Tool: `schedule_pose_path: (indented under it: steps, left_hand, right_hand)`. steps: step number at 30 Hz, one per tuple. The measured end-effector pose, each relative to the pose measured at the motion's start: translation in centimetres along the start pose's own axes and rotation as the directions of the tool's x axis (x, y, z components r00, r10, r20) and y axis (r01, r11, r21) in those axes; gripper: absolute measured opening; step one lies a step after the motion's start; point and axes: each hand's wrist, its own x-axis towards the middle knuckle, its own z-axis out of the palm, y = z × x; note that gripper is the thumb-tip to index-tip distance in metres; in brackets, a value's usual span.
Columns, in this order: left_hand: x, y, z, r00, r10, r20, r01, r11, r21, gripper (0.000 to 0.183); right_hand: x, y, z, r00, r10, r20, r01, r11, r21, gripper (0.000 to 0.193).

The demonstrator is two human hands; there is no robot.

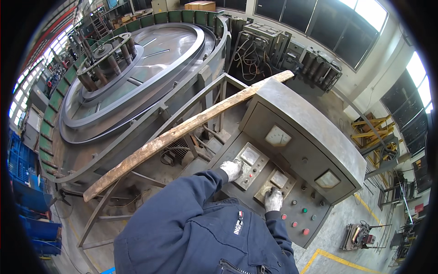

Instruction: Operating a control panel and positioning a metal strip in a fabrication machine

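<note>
My left hand (232,170), in a whitish work glove, rests at the left edge of a pale control module (249,156) with a small meter and buttons. Its fingers are curled in, and whatever they hold is too small to make out. On a second control module (279,178), to the right and nearer to me, lies my right hand (273,200), gloved alike. Its fingers are bent together over the lower part of that module and hide what they touch. Both modules are set in the sloping face of a grey control console (301,132).
Dial gauges (278,135) and several red and green push buttons (305,232) sit on the console. A long wooden plank (182,130) slopes across a metal rail frame. Beyond it stands a large round machine table (159,41). A small wheeled device (358,235) is on the floor at right.
</note>
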Motion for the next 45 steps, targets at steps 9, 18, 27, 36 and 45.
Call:
schedule_pose_path:
  steps: [9, 18, 27, 36, 45]
  left_hand:
    - [0.3, -0.3, 0.3, 1.0, 0.003, 0.021, -0.003, 1.0, 0.006, 0.031]
    - [0.3, -0.3, 0.2, 1.0, 0.006, 0.024, -0.007, 1.0, 0.016, 0.031]
    - [0.2, -0.1, 0.2, 1.0, 0.013, 0.017, -0.014, 0.999, 0.04, 0.031]
    - [0.2, 0.0, -0.1, 0.999, 0.004, 0.036, -0.005, 0.999, 0.036, 0.031]
    - [0.4, -0.4, 0.7, 1.0, 0.019, -0.007, -0.019, 1.0, 0.025, 0.031]
  right_hand:
    - [0.2, 0.6, 0.9, 0.999, -0.021, -0.032, 0.021, 0.999, -0.028, 0.029]
    - [0.0, 0.2, 0.4, 1.0, -0.01, -0.018, 0.009, 0.999, -0.034, 0.032]
    - [0.0, 0.1, 0.4, 1.0, 0.008, -0.026, -0.008, 1.0, -0.02, 0.033]
    - [-0.2, -0.6, -0.3, 0.998, 0.037, -0.042, -0.036, 0.999, 0.016, 0.031]
    - [-0.2, -0.1, 0.5, 0.997, 0.011, -0.083, -0.009, 1.0, 0.019, 0.03]
